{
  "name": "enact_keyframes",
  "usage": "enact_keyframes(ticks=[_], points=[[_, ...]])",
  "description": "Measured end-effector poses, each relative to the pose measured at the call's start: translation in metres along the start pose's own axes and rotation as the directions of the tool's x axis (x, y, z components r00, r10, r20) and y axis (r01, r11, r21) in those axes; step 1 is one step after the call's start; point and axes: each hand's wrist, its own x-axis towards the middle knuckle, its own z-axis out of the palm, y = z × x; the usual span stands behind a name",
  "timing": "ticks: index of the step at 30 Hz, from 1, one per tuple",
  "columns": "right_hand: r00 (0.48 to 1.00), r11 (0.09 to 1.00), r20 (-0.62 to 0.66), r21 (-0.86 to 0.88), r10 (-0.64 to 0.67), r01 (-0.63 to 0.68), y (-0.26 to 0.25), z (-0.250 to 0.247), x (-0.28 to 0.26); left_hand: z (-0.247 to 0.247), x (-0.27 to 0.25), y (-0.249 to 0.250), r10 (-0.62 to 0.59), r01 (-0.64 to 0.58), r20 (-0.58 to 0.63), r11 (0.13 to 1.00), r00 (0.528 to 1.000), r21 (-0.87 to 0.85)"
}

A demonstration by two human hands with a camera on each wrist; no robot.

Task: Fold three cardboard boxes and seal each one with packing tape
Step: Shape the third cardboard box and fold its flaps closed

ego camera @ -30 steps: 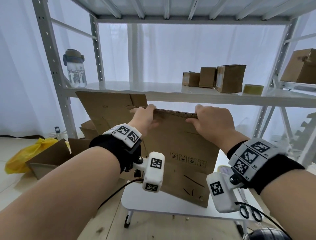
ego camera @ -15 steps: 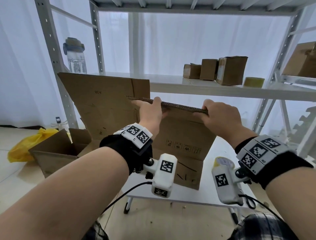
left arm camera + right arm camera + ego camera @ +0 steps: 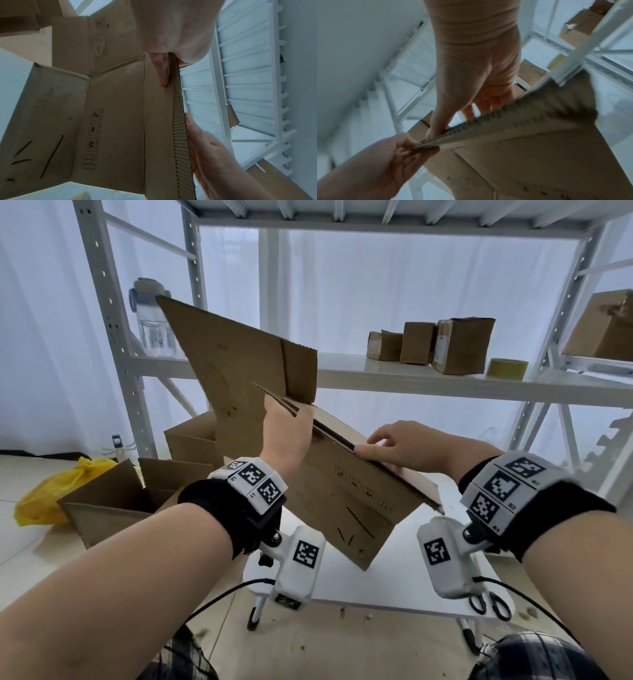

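Both hands pinch the flattened cardboard box edge

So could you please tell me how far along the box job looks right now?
Early. Both hands, left hand and right hand, hold a flattened cardboard box by its top edge above the white table; it isn't opened or taped. The tape roll sits on the shelf. No sealed box from this job is identifiable.
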Motion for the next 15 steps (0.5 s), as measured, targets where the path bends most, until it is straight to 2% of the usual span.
enact_keyframes(ticks=[2, 4, 7, 9, 15], points=[[0.994, 0.983, -0.027, -0.159, -0.101, 0.096, -0.012, -0.005, 0.0, -0.004, -0.001, 0.003, 0.011, -0.012, 0.009, 0.999, 1.0, 0.035], [0.984, 0.951, -0.096, -0.285, -0.151, 0.118, -0.019, -0.013, 0.002, -0.005, 0.002, 0.009, 0.009, -0.01, 0.012, 0.999, 1.0, 0.051], [0.969, 0.974, -0.241, -0.228, -0.053, -0.003, -0.014, -0.025, 0.003, -0.008, 0.007, 0.029, -0.053, 0.048, 0.058, 0.996, 0.997, 0.072], [0.962, 0.982, -0.274, -0.178, 0.007, -0.057, -0.009, -0.031, 0.003, -0.014, 0.009, 0.043, -0.081, 0.073, 0.074, 0.991, 0.994, 0.111], [0.92, 0.991, -0.391, -0.111, 0.026, -0.075, -0.035, -0.033, -0.005, -0.019, 0.008, 0.069, -0.104, 0.098, 0.082, 0.993, 0.991, 0.071]])
